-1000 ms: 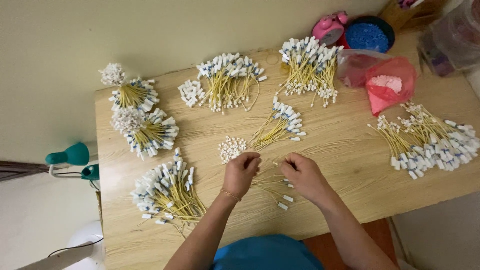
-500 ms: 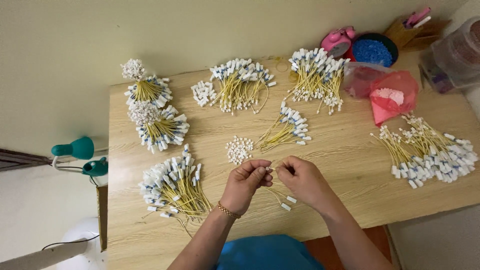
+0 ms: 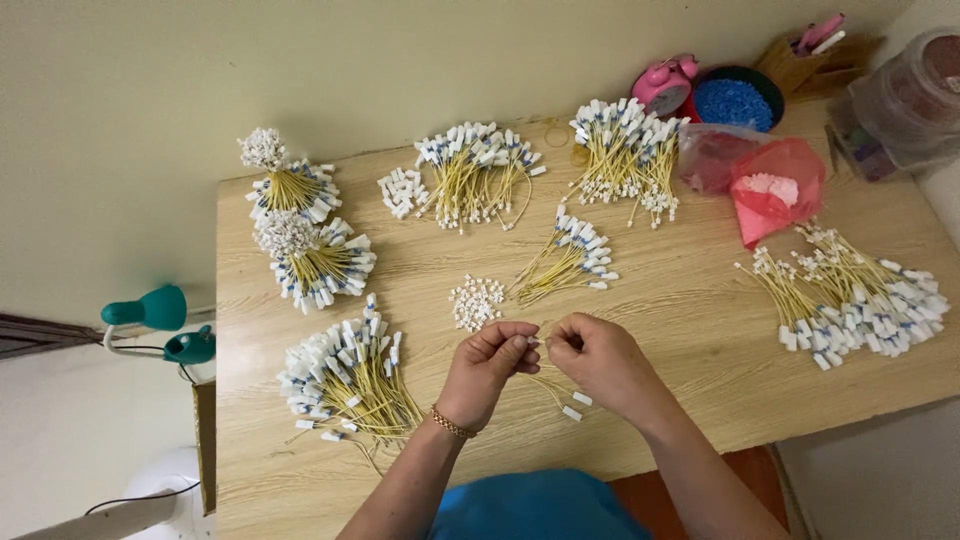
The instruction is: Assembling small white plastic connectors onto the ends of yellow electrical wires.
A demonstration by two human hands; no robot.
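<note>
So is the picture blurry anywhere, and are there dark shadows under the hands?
In the head view, the table is evenly lit, without glare; the left hand and right hand look sharp and cast only soft, faint shadows. The yellow wire bundles are clear too. The table's edges slant because of the wide lens, and the clear jar in the corner looks slightly soft.

Left hand (image 3: pixel 487 365): bare, no glove, no rings that show.
Left wrist: thin gold-coloured bracelet (image 3: pixel 450 424) of small links.
Right hand (image 3: pixel 600 362): bare, nothing worn on the wrist.
Forearms: uncovered, no sleeves reaching them.
Clothing: bright blue garment (image 3: pixel 530 508) at the lower edge, smooth and plain.
</note>
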